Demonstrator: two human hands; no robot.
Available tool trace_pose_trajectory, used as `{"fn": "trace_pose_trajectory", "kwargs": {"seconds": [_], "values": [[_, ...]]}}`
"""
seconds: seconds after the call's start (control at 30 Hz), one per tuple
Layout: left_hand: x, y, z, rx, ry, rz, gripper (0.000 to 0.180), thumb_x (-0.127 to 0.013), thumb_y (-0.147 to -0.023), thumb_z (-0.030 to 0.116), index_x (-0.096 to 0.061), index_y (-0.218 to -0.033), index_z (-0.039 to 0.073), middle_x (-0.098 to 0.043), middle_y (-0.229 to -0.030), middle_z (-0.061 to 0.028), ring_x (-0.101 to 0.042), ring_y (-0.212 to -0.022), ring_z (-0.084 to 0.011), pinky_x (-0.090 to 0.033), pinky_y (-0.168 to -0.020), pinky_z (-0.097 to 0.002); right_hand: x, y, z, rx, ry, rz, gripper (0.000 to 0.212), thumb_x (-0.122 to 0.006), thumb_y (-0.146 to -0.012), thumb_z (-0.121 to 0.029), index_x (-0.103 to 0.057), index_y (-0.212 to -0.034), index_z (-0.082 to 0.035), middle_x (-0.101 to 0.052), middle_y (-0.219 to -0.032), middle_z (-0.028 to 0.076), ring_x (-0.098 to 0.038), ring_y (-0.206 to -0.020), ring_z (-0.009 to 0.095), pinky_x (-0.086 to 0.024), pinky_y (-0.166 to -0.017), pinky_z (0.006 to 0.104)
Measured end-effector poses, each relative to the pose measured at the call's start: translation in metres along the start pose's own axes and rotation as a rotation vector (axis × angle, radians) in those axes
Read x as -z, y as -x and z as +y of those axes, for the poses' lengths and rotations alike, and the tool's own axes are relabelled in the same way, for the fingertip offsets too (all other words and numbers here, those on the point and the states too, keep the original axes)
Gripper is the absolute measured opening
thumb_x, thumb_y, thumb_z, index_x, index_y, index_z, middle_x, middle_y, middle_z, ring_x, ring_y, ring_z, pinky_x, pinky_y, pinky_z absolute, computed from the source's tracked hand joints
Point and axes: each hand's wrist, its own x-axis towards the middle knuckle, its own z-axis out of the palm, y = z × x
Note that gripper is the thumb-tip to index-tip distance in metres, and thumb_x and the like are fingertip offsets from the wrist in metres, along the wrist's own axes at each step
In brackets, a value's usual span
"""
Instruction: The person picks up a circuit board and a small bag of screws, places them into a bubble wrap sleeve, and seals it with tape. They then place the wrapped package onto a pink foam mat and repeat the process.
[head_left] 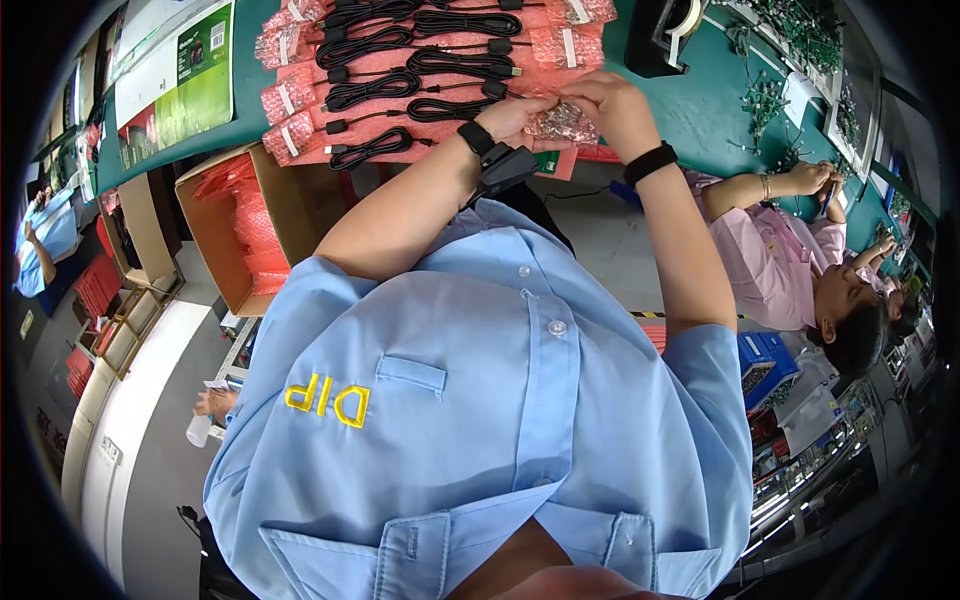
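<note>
My left hand (pixel 508 117) and my right hand (pixel 615 105) meet at the near right corner of a pink layer of bubble wrap. Between them is a small clear-and-pink bubble-wrap packet (pixel 562 123), its top edge pinched by the fingers of both hands. What lies inside the packet cannot be made out. Several coiled black cables (pixel 372 92) with plugs lie in rows on the pink bubble wrap (pixel 400 128), to the left and beyond my hands. More bubble-wrap packets (pixel 287 95) with white strips line the left and right ends of the rows.
A black tape dispenser (pixel 655 40) stands on the green table (pixel 700 120), right of the cables. A green-and-white printed sheet (pixel 175 70) lies at far left. Below the edge is an open cardboard box (pixel 215 225) with pink bubble wrap. Co-workers sit at the right, near small wired parts (pixel 765 100).
</note>
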Motion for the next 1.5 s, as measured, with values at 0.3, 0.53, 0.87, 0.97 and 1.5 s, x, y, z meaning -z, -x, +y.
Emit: {"fn": "trace_pose_trajectory", "kwargs": {"seconds": [0.3, 0.53, 0.87, 0.97, 1.5], "values": [[0.002, -0.008, 0.008, 0.089, 0.013, -0.072, 0.042, -0.034, -0.097, 0.033, -0.051, -0.113, -0.001, -0.061, -0.105, -0.0166, -0.060, -0.099, -0.0300, -0.052, -0.087, -0.0437, -0.002, 0.026, -0.014, 0.382, 0.514, 0.132, 0.034, -0.056, -0.072, -0.008, -0.063, -0.105, -0.009, -0.063, -0.102, 0.003, -0.060, -0.094, 0.019, -0.050, -0.080, 0.0315], [0.004, -0.012, 0.005, 0.017, -0.073, -0.038, 0.033, -0.045, -0.095, 0.031, -0.053, -0.114, 0.004, -0.061, -0.107, -0.0119, -0.061, -0.096, -0.0228, -0.055, -0.083, -0.0365, 0.010, 0.034, -0.014, 0.280, 0.302, 0.209, 0.026, -0.060, -0.076, -0.011, -0.065, -0.102, -0.009, -0.061, -0.108, 0.005, -0.058, -0.099, 0.019, -0.048, -0.082, 0.0308], [-0.029, 0.000, 0.013, -0.003, -0.090, 0.060, 0.031, -0.053, -0.092, 0.029, -0.054, -0.114, 0.007, -0.060, -0.108, -0.0065, -0.060, -0.098, -0.0179, -0.054, -0.085, -0.0329, 0.075, -0.013, 0.083, -0.767, -0.761, 0.528, 0.023, -0.064, -0.082, -0.024, -0.068, -0.098, -0.008, -0.064, -0.095, 0.010, -0.052, -0.095, 0.017, -0.042, -0.082, 0.0330], [-0.031, 0.002, 0.015, -0.042, -0.098, 0.079, 0.032, -0.053, -0.092, 0.030, -0.054, -0.113, 0.006, -0.060, -0.106, -0.0065, -0.060, -0.098, -0.0178, -0.054, -0.085, -0.0324, 0.068, 0.005, 0.068, -0.689, -0.930, 0.633, 0.019, -0.064, -0.082, -0.021, -0.069, -0.094, -0.008, -0.064, -0.097, 0.009, -0.052, -0.098, 0.017, -0.039, -0.086, 0.0324], [-0.019, -0.012, 0.003, -0.120, -0.094, 0.149, 0.027, -0.053, -0.093, 0.027, -0.057, -0.111, 0.007, -0.061, -0.106, -0.0053, -0.061, -0.094, -0.0170, -0.053, -0.083, -0.0291, 0.005, 0.060, 0.103, -0.281, -0.151, 0.635, 0.013, -0.066, -0.082, -0.012, -0.069, -0.087, -0.001, -0.064, -0.079, 0.010, -0.061, -0.077, 0.017, -0.049, -0.069, 0.0276]]}}
